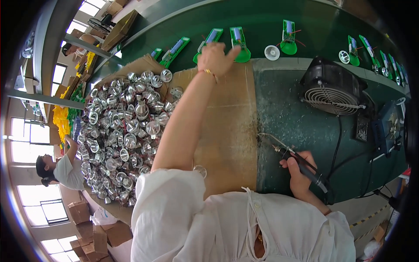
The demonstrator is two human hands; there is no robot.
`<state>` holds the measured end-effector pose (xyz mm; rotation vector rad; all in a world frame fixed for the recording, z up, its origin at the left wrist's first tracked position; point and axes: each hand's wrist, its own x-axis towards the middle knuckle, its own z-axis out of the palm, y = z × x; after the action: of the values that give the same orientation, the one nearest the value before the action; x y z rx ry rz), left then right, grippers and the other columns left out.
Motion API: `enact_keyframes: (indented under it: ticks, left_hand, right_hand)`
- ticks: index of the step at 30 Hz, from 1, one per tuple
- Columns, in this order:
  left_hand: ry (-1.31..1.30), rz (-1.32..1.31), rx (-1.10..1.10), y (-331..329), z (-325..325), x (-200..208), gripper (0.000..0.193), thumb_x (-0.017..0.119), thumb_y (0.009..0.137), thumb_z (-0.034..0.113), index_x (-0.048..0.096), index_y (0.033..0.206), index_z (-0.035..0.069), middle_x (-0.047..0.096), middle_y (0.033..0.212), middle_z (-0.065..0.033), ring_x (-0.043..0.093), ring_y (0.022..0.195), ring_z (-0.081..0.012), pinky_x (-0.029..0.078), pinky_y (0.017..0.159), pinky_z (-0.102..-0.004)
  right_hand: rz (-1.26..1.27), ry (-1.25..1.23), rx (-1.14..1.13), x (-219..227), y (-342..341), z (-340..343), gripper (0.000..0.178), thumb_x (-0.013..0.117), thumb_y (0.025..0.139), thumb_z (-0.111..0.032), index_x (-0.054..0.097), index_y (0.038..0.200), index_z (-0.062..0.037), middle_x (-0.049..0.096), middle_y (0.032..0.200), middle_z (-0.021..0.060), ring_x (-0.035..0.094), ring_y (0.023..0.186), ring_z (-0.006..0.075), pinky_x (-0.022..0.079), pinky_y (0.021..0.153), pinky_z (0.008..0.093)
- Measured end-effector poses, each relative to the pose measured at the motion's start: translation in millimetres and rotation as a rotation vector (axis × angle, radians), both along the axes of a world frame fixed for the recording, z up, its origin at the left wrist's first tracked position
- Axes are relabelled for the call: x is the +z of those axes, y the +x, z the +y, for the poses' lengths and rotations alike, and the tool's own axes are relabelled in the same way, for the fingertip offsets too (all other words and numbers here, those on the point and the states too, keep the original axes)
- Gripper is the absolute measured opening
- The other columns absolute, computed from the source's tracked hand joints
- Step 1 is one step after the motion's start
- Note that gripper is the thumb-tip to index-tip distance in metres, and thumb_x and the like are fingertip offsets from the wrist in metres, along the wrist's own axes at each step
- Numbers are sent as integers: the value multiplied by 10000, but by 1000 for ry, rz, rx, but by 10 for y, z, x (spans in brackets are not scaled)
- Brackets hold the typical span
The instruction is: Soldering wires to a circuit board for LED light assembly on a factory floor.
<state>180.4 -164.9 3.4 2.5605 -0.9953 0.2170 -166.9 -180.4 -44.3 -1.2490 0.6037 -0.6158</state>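
Note:
My left hand (pixel 217 60) is stretched out at the far side of the bench, open with thumb and fingers apart. It hovers over or touches a green plastic housing (pixel 214 35) with a blue cylinder inside; the fingertips partly cover it, so contact is unclear. Close to its thumb lies a similar green housing (pixel 238 40). My right hand (pixel 300 172) is closed around the dark handle of a soldering iron (pixel 307 174). The iron's tip points up and left above the bench, with a thin metal tube running alongside it.
A big heap of silver reflector cups (pixel 129 140) fills the left. Brown cardboard (pixel 231 131) covers the middle of the bench. At right stands a black fan (pixel 334 89) with cables. More green housings (pixel 289 37) line the far strip, beside a loose reflector (pixel 272 53). Other people work at far left.

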Motion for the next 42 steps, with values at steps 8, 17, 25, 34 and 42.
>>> enact_keyframes:
  ticks: [8, 17, 25, 34, 42]
  left_hand:
    - [205, 201, -75, 914, 302, -311, 601, 582, 736, 355, 421, 1266, 119, 479, 1150, -234, 471, 1078, -375, 380, 932, -396]
    - [36, 219, -30, -991, 1085, 83, 592, 535, 810, 197, 260, 1318, 72, 421, 1091, -280, 488, 961, -436, 429, 813, -452]
    - [-154, 311, -34, -2277, 1720, 81, 540, 633, 759, 213, 384, 1197, 19, 463, 1033, -200, 493, 914, -360, 416, 800, -408]
    - [157, 393, 411, -1803, 2308, 41, 304, 661, 729, 339, 629, 657, 46, 598, 712, -128, 564, 704, -300, 450, 639, -395]
    - [-350, 890, 99, -1877, 2253, -150, 102, 567, 829, 107, 564, 839, 5, 629, 798, -109, 607, 717, -190, 476, 615, -285]
  right_hand:
    - [-10, 15, -12, 0, 13, 1, 129, 587, 820, -51, 490, 866, 21, 620, 745, 121, 599, 672, 130, 505, 631, 262]
    - [18, 13, 1, -20, 7, -11, 106, 569, 824, -40, 489, 866, 15, 610, 732, 112, 595, 670, 134, 494, 630, 259]
    - [-56, -101, -17, 6, 56, 11, 111, 553, 835, -56, 494, 874, 29, 566, 677, 92, 574, 633, 158, 487, 649, 289]
    - [-111, -111, 4, 2, 7, 118, 106, 553, 837, -56, 496, 867, 28, 567, 672, 92, 572, 626, 158, 489, 642, 295]
    - [-102, -137, 51, 77, -95, 189, 109, 555, 836, -55, 490, 860, 29, 580, 696, 97, 584, 645, 148, 494, 641, 273]
